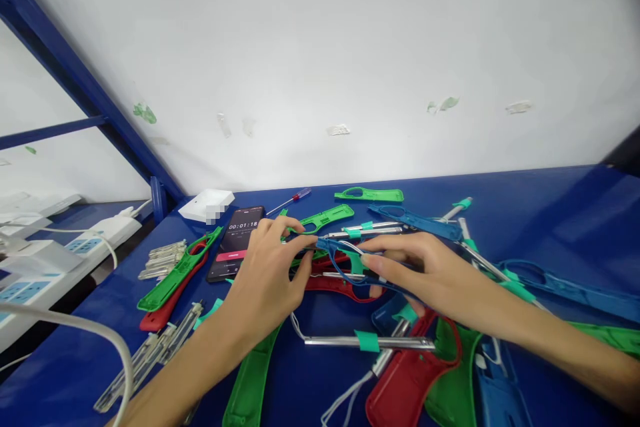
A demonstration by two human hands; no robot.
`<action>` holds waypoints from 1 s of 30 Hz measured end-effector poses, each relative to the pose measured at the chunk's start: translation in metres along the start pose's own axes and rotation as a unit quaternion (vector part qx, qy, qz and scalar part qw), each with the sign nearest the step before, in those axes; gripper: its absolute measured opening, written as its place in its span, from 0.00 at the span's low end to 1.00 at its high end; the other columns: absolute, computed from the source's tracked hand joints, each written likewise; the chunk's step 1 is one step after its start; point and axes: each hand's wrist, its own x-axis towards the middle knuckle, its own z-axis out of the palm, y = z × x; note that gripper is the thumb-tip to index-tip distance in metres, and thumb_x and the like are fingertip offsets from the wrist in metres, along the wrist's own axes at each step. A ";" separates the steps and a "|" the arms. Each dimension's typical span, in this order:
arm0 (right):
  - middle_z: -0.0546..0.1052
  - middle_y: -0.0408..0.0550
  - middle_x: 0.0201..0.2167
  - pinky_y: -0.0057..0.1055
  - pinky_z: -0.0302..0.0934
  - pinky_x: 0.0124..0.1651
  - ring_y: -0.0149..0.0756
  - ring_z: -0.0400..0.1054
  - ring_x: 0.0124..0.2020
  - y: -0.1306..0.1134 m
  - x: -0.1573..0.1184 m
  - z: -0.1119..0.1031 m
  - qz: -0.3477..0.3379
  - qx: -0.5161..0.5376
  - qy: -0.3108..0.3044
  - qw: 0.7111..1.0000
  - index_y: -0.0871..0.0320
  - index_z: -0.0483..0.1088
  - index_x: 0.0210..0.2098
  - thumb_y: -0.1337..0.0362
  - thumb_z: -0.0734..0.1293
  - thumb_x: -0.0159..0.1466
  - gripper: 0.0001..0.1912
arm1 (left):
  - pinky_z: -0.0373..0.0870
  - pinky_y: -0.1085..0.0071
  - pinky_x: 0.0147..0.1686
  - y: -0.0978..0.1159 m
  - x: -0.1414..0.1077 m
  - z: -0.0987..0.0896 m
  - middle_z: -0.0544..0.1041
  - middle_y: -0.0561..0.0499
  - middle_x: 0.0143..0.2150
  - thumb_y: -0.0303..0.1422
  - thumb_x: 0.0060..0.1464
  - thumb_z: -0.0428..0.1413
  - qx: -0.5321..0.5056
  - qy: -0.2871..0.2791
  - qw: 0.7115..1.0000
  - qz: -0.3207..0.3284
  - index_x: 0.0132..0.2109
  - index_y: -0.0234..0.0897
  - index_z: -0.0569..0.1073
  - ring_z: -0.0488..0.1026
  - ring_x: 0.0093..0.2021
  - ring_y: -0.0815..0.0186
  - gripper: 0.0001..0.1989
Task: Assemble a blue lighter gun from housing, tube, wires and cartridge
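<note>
My left hand [273, 260] pinches one end of a blue plastic casing half [334, 257] with a looped opening. My right hand [425, 263] grips the same casing further along, thumb on top. A white cord and a piece of green tape show inside the casing between my hands. Behind and below lies a red casing half [333, 285]. In front of my hands, a metal tube [335, 341] with green tape rests on the table. Part of the blue casing is hidden by my fingers.
A phone [243, 233] showing a timer, a white box [207, 205] and a screwdriver [290, 201] lie at the back left. Red and green casings [180, 270] and clear parts [163, 260] sit left. Further casings and taped tubes [487, 260] spread right. A white cable [95, 330] crosses the left front.
</note>
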 end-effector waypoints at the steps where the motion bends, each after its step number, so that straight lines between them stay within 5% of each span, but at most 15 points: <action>1: 0.88 0.47 0.34 0.29 0.57 0.22 0.28 0.64 0.18 0.000 0.000 0.000 0.004 -0.001 -0.002 1.000 0.51 0.84 0.60 0.40 0.71 0.75 0.27 | 0.78 0.56 0.47 -0.001 0.000 0.001 0.80 0.46 0.51 0.23 0.69 0.60 0.007 -0.005 1.000 0.009 0.50 0.39 0.82 0.76 0.50 0.55 0.09; 12: 0.84 0.44 0.28 0.28 0.50 0.18 0.26 0.54 0.16 -0.005 -0.005 -0.018 0.033 0.005 -0.056 0.998 0.48 0.85 0.60 0.40 0.73 0.72 0.25 | 0.82 0.61 0.49 0.001 0.006 -0.011 0.81 0.50 0.46 0.24 0.73 0.60 0.020 0.095 0.993 0.064 0.51 0.37 0.78 0.81 0.46 0.61 0.05; 19: 0.84 0.44 0.28 0.29 0.49 0.19 0.29 0.57 0.17 -0.006 -0.003 -0.022 0.031 -0.005 -0.057 0.998 0.44 0.84 0.61 0.40 0.73 0.72 0.25 | 0.77 0.67 0.41 0.006 0.005 -0.013 0.81 0.50 0.45 0.23 0.72 0.60 0.005 0.095 0.994 0.056 0.50 0.40 0.78 0.78 0.40 0.64 0.07; 30: 0.85 0.44 0.29 0.29 0.50 0.20 0.29 0.58 0.19 -0.005 -0.003 -0.020 0.012 -0.009 -0.065 0.998 0.46 0.83 0.64 0.39 0.73 0.73 0.28 | 0.78 0.70 0.42 0.008 0.005 -0.016 0.80 0.50 0.45 0.20 0.70 0.62 -0.019 0.098 0.993 0.068 0.49 0.39 0.79 0.80 0.42 0.65 0.08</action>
